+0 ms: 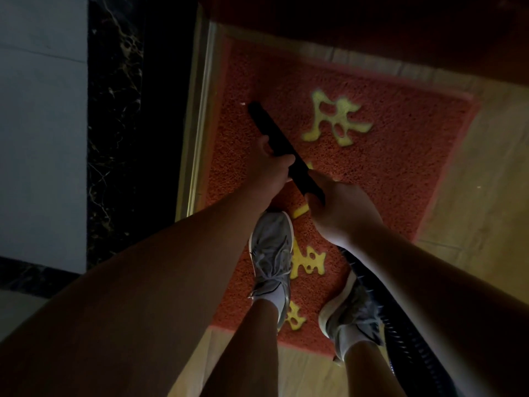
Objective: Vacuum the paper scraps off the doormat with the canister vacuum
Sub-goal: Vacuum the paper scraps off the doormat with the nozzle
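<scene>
Both hands hold the black vacuum tube [274,133]. The left hand [272,164] wraps round its middle. The right hand [340,213] grips it lower down, by the ribbed hose [400,333]. The tube's tip points down at the red doormat [400,156], just beside one tiny white paper scrap [243,104]. Two grey shoes [272,253] stand on the mat.

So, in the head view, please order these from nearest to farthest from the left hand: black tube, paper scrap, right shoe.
1. The black tube: held in the left hand itself.
2. The paper scrap: ahead, on the doormat, just beyond the tube's tip.
3. The right shoe: behind, near the doormat's back edge.
</scene>
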